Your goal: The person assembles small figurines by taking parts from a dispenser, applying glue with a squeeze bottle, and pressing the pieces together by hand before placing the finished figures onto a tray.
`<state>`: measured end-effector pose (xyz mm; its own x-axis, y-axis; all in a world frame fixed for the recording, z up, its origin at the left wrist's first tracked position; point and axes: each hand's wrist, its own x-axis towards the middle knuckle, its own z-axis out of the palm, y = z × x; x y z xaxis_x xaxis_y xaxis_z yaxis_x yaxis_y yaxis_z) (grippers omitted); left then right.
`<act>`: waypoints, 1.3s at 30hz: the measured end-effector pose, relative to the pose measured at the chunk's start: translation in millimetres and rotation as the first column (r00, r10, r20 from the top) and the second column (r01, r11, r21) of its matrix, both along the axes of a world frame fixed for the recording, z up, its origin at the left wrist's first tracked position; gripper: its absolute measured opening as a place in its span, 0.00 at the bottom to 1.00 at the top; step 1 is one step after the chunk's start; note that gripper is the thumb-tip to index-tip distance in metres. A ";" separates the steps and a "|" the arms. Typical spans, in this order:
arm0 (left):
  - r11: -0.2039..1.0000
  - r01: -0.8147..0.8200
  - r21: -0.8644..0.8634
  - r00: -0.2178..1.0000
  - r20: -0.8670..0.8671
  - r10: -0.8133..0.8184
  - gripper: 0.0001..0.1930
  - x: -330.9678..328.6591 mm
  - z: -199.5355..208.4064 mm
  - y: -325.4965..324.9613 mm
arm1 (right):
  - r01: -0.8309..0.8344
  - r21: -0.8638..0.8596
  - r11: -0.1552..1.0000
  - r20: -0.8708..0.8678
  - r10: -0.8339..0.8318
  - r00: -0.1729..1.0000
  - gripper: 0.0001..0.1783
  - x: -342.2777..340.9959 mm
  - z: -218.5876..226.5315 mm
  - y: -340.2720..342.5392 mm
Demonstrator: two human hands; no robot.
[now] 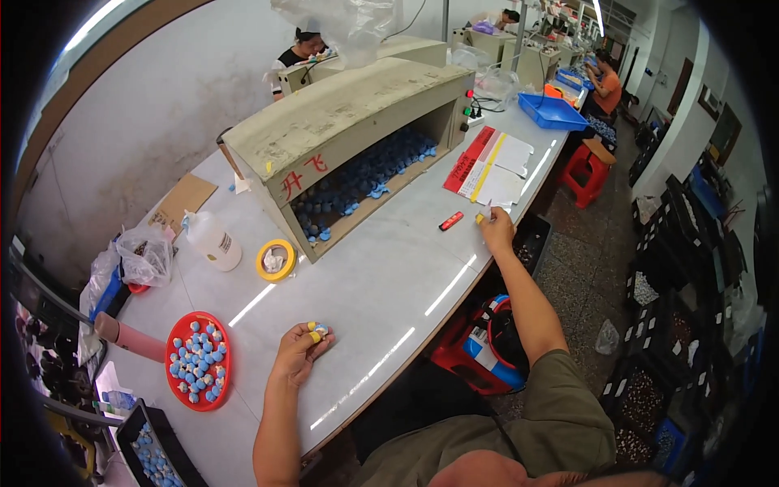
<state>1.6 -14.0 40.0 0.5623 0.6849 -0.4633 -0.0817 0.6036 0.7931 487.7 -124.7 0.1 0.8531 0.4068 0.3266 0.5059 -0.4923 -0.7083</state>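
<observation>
Above the near part of the table, my left hand pinches a small blue-and-white piece between thumb and fingers. Yellow wraps cover some of its fingertips. Farther right, at the table's front edge, my right hand is closed on a thin, pale, pointed thing, too small to name; one of its fingers also has a yellow wrap. Left of my left hand, a red round plate carries many small blue balls with pale parts. A small red stick-shaped object lies just left of my right hand.
A long beige metal box with blue pieces inside its open front stands across the table. Nearby are a yellow tape roll, white bottle, pink cylinder, black bin, printed card and blue tray. Other people sit farther back.
</observation>
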 end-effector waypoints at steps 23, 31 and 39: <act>0.999 0.007 -0.031 0.989 0.146 -0.003 0.13 7.9 -17.7 -5.4 | -0.380 -0.250 0.891 0.322 0.446 0.835 0.18 -90.9 31.0 206.8; 1.000 -0.025 -0.006 0.983 0.181 0.026 0.12 13.0 -13.4 -5.5 | -0.805 0.093 0.586 0.303 0.754 0.583 0.14 -167.8 16.8 123.7; 0.974 -0.227 -0.013 0.938 0.267 0.222 0.09 13.9 -20.9 -0.7 | -0.890 -0.257 0.376 0.406 0.878 0.253 0.11 -214.7 8.5 69.0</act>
<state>15.4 -14.7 19.1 0.4934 0.8146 -0.3050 -0.4225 0.5309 0.7346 273.1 -55.6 8.5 -0.2701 0.8049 0.5284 0.8344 0.4695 -0.2887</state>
